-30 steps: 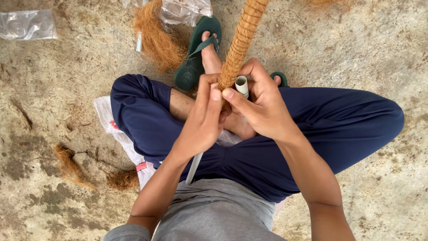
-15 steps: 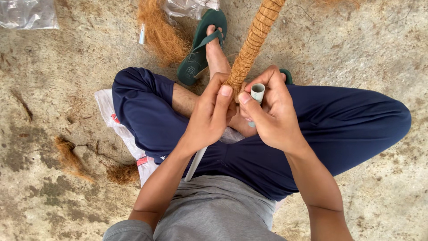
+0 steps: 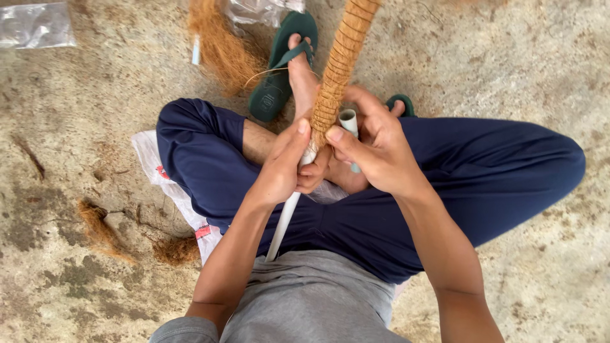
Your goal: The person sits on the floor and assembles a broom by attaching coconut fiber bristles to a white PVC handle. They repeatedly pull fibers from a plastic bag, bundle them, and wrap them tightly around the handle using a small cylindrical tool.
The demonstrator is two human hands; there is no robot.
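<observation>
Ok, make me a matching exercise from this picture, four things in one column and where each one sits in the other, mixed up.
Things:
1. brown coir-wrapped pole
2. green rubber sandal
3. clear plastic bag
4. loose brown fibre clump

Places:
A. top left corner of the concrete floor
B. floor beside the left knee
C. on the foot stretched forward
D. gripped at its lower end by both hands, left hand and right hand

Pairs: 1-D, 2-C, 3-A, 4-B
</observation>
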